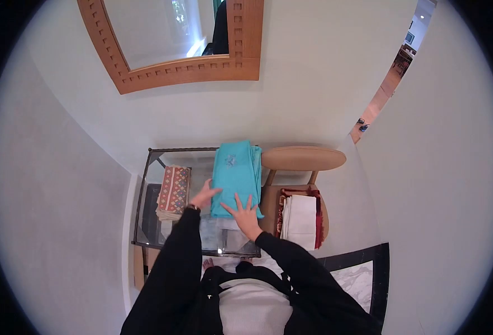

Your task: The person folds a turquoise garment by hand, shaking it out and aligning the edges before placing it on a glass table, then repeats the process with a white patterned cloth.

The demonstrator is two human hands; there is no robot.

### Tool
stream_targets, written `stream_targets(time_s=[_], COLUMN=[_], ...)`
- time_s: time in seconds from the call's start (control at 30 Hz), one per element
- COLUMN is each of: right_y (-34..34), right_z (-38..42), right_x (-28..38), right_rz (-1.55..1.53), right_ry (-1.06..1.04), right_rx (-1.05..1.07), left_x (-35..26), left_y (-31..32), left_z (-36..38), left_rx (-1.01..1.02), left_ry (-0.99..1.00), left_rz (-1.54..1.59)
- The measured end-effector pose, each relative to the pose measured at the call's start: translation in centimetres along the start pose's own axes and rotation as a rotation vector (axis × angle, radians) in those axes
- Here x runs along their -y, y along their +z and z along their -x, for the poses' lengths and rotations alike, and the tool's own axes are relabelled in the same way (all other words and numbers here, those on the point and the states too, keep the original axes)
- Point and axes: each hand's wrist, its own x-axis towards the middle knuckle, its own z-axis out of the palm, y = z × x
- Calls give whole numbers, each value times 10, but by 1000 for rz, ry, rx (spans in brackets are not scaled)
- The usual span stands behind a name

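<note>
A folded turquoise cloth [235, 173] with a small embroidered motif lies on the right part of a glass-topped table [201, 159]. At its lower left edge is my left hand [205, 195], thumb and fingers apart. My right hand [245, 216] rests with spread fingers on the cloth's lower part. On the left of the glass sits a folded patterned cloth [174, 190] in red, yellow and grey. To the right, a chair [305, 158] holds a folded white cloth [300, 218] on top of a dark red one [318, 223].
A wooden-framed mirror [187, 71] hangs on the wall above the table. The table has a dark metal edge. My feet stand at its front edge. A narrow opening at the upper right shows another room.
</note>
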Motion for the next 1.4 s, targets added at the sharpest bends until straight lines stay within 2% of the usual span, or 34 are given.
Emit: stream_targets(time_s=[0.03,0.13,0.23,0.33,0.43,0.57,0.67,0.73,0.8,0.9,1.0,1.1,1.23,1.4], right_y=[10,4,-3,-27,-22,-24,49,165,215,217,197,194,232,229], right_z=[5,13,16,26,45,83,157,250,319,358,329,313,309,302], right_x=[1,5,6,0,-23,-66,-99,-120,-157,-177,-176,-186,-186,-188], right_rz=[4,15,-120,-431,-683,-739,-862,-849,-1421,-1155,-1700,-1735,-1413,-1332], right_ry=[4,18,37,18,18,363,836,1303,1950,1475,2162,2319,2536,2497], right_rx=[22,30,121,132,25,-238,-299,-242,165,664,-103,-35,174,72], left_x=[-5,19,25,10,33,45,55,55,53,57,60,62,64,65], left_y=[20,23,24,71,87,105,106,109,111,109,106,106,105,105], left_z=[19,24,24,49,51,64,61,59,58,53,49,48,46,46], left_rx=[-176,-175,-242,-354,-259,-204,-226,-255,-237,-222,-203,-190,-185,-215], left_ry=[-68,446,302,399,487,449,475,472,427,385,348,312,297,301], left_rz=[92,-214,-936,-1321,-1235,-1528,-1578,-1596,-1602,-1606,-1596,-1579,-1599,-1582])
